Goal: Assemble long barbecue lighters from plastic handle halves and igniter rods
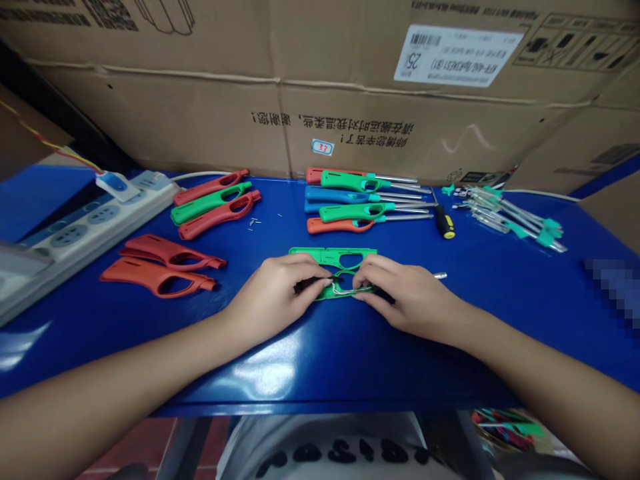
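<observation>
My left hand [280, 287] is closed in a pinch at a small black part [339, 279] with white wires [343, 291], over an open green lighter shell half [326, 294]. My right hand [407, 290] is closed on the neck end of the same piece. A metal lighter tube [440, 275] pokes out beyond the right hand; its rest is hidden under the fingers. Just behind both hands lies the other green shell half [320, 255], its handle loop facing right. What sits inside the lower shell is mostly covered by my fingers.
Lighters with metal tubes [350, 212] lie behind, beside a screwdriver [444, 222] and loose tube assemblies [520, 217]. Red, orange and green shells [160, 277] are at left, near small screws [254, 223] and a power strip [90, 223]. A cardboard box [200, 113] walls the table's back.
</observation>
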`<state>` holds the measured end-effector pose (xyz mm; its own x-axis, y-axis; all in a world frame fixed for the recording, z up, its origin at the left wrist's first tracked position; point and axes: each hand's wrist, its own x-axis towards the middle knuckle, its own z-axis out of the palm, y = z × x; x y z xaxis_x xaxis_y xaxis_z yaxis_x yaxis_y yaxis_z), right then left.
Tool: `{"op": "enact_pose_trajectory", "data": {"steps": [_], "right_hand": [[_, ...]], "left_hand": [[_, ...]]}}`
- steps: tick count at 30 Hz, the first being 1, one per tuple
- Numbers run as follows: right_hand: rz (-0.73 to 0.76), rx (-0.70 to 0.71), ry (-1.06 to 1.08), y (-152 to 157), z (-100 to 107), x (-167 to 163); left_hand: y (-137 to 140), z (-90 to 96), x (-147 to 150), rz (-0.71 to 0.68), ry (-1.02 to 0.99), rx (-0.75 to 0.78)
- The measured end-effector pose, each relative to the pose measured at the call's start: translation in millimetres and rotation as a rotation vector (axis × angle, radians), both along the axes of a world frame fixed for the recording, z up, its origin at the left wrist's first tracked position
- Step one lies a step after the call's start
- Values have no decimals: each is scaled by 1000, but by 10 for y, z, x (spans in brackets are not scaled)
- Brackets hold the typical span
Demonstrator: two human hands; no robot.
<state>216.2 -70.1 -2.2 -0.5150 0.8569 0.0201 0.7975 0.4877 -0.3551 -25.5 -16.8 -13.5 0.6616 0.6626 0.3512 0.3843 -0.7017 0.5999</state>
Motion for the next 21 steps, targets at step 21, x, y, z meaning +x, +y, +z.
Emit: {"op": "enact_pose_trajectory", "data": {"steps": [21], "right_hand": [[124, -120, 158, 103, 55, 116]], "left_hand": [[-35, 10, -31, -58, 72, 129]]}}
